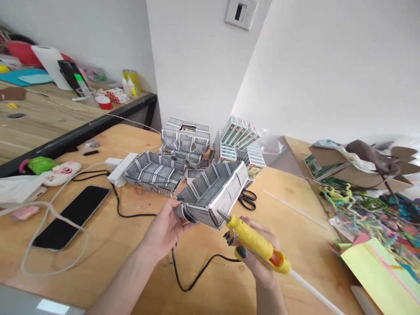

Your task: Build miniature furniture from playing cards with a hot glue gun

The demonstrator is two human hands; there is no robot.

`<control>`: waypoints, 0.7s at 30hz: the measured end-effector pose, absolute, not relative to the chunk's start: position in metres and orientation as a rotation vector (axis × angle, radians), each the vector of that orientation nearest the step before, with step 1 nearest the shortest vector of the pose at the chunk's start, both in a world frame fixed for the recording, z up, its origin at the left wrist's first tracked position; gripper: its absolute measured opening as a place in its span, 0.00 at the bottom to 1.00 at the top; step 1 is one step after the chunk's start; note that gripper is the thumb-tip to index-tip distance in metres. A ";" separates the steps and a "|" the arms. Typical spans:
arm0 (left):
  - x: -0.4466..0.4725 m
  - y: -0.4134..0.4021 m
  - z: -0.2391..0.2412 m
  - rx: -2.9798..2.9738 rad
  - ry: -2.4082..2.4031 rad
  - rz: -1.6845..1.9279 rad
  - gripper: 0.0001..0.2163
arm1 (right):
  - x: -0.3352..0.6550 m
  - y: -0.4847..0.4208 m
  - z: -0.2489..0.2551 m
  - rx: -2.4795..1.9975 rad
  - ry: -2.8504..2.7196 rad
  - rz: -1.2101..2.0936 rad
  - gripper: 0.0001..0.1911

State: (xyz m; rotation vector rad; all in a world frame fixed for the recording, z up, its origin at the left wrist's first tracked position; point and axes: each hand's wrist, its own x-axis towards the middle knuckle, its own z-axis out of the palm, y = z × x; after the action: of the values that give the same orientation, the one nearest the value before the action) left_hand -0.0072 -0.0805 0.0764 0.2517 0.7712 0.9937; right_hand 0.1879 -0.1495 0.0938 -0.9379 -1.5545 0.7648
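My left hand (169, 229) grips the near left end of an open box made of grey patterned playing cards (213, 192), holding it tilted above the table. In my right hand (259, 253) is a yellow hot glue gun (252, 238), a white glue stick (315, 291) poking out of its back. The gun's metal nozzle meets or nearly meets the box's near corner. Behind lies a second open card box (155, 173), and beyond it a taller card-covered structure (185, 138). Whether fresh glue is on the corner, I cannot tell.
Stacked card packs (238, 135) and black scissors (247, 200) are behind the held box. A phone (70, 218), a white power strip (123, 168) and cables lie left. On the right are a heap of coloured scraps (377, 218), yellow paper (377, 271) and a cardboard box (354, 164).
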 end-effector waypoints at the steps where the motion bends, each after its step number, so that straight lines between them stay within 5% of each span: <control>1: -0.007 -0.081 0.077 0.227 0.789 1.046 0.14 | 0.186 -0.149 0.094 -0.934 -1.556 0.779 0.06; 11: 0.010 -0.108 0.053 0.052 0.915 1.255 0.05 | 0.146 -0.147 0.055 -1.058 -1.608 0.883 0.03; 21: 0.023 -0.109 0.026 0.014 0.835 1.209 0.04 | 0.181 -0.142 0.034 -1.118 -1.228 1.307 0.11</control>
State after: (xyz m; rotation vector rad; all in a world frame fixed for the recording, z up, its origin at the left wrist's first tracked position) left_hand 0.0227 -0.1094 0.0262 0.0139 0.8351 1.2086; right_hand 0.1812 -0.1425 0.0340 -1.1180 -1.2278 1.3068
